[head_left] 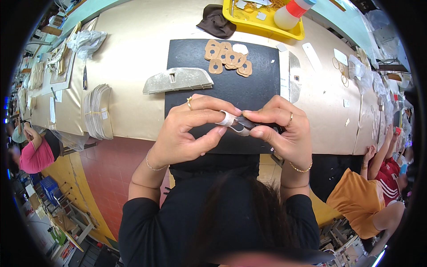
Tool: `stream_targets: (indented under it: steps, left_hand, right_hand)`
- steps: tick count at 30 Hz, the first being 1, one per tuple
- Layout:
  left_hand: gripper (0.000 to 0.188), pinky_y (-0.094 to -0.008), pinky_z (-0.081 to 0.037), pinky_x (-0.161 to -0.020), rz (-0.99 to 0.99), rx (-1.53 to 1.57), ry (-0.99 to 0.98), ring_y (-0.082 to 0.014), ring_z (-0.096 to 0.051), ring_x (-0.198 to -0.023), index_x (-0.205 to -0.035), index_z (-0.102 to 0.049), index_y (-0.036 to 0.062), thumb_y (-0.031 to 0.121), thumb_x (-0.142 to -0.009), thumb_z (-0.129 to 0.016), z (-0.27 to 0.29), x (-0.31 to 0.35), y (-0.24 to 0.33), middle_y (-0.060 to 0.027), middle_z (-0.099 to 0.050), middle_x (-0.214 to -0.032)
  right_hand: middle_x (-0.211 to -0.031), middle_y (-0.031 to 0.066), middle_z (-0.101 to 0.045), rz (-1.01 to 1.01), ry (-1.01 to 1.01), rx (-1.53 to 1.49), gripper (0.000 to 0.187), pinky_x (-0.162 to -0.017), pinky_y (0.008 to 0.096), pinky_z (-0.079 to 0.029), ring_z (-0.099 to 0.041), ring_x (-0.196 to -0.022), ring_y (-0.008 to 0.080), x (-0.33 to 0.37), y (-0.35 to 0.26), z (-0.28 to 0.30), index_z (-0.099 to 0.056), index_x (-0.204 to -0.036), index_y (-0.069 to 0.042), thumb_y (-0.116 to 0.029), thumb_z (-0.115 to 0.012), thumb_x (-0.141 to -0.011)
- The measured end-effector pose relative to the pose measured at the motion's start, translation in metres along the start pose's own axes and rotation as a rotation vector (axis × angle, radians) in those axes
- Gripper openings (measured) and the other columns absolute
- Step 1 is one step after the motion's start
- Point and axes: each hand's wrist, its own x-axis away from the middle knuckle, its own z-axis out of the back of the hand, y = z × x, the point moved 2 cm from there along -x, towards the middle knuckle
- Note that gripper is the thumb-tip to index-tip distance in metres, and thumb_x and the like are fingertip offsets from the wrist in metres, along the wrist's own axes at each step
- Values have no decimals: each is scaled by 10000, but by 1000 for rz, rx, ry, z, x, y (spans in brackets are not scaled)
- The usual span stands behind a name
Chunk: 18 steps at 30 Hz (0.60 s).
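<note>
Above the near part of a black mat (191,55), my two hands meet at a small piece. My left hand (184,129) pinches a whitish curled strip (228,119) between thumb and fingers. Between the thumb and fingers of my right hand (284,127) is a dark flat piece (245,123) that touches the pale strip; its exact kind does not show. Farther up the mat lies a pile of tan rounded tabs (232,58) with keyhole-shaped holes. A stack of grey curved panels (178,81) with a small slot rests across the mat's left edge.
A yellow tray (262,27) with a white bottle (289,15) stands at the back, beside a dark brown cloth (216,21). Bundled pale curved strips (96,112) lie on the left. Another curved panel (294,78) lies right of the mat. Other people sit at both sides.
</note>
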Motion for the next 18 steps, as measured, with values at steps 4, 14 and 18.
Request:
stream_targets:
  steps: [4,14,18]
  left_hand:
    - [178,-357,-471,-840,-7,-8,-16,-233,-637,-907,-918,-735,-9,-4,-754,-666,0,0,0,-144,-719,-1047]
    - [138,-335,-489,-895,123,414,-95,-221,-677,-972,-928,-733,9,0,-804,-671,-4,-1,-10,-116,-715,-1038]
    - [104,-385,-526,-921,328,1058,-209,-299,-673,-1039,-911,-703,-16,60,-866,-649,-17,1,-17,-175,-687,-1070]
  right_hand:
    - [-794,57,-648,17,-16,9,274,-641,252,-453,-596,-715,136,-1,-1,1,-768,-1025,-41,-115,-810,-765]
    - [-817,77,-674,45,-15,-20,267,-632,248,-461,-624,-716,142,2,0,2,-770,-995,-26,-115,-818,-748]
    - [-825,80,-676,138,25,-2,280,-628,252,-466,-629,-721,144,2,0,6,-769,-993,-28,-143,-824,-744]
